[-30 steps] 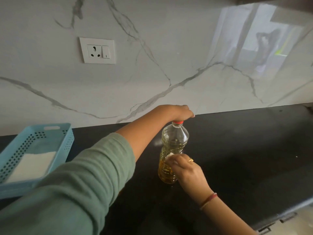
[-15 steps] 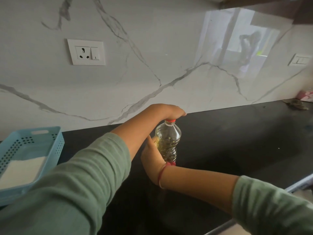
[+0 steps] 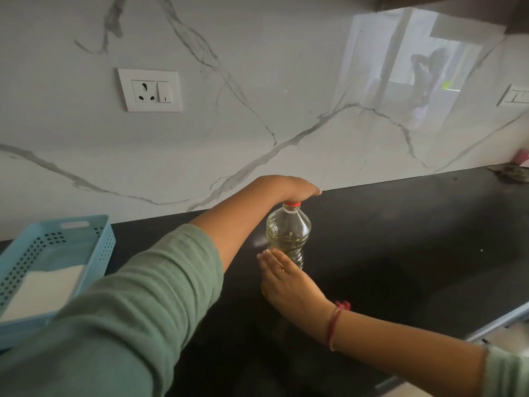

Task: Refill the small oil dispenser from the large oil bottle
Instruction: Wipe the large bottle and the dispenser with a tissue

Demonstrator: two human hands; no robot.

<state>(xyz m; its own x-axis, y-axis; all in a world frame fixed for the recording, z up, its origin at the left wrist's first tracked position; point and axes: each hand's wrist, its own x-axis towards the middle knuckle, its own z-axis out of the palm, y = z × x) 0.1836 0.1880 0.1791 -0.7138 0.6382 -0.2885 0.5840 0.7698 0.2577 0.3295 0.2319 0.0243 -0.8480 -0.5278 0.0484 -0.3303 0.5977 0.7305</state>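
Oil bottle (image 3: 288,233) first: it is standing upright on the black counter (image 3: 400,239), around the middle of the view, and both hands are meeting on it. My left hand (image 3: 289,188) is lying over the red cap (image 3: 292,204) from above and covering its top. The fingers are dropping out of sight on the far side, so I cannot tell whether they are pinching the cap or only resting on it. My right hand (image 3: 286,282) is pressing flat against the near-left side of the oil bottle's lower half. Its fingers are lying straight and together rather than wrapping round, so it is steadying, not gripping. Yellow oil is showing in the lower part of the clear body, and the hand is hiding the base.

As I am reading it, the task is barely starting. The cap is sitting on the neck, nothing is pouring, and the small dispenser is not showing anywhere in view. Uncapping, bringing the dispenser in, pouring and recapping all seem to be lying ahead.

Moving outward, a blue basket (image 3: 104,245) is sitting at the left edge of the counter, well apart from the bottle, with a white folded cloth (image 3: 43,287) lying inside it. A wall socket (image 3: 149,89) is showing on the marble wall (image 3: 257,81) behind, up and to the left.
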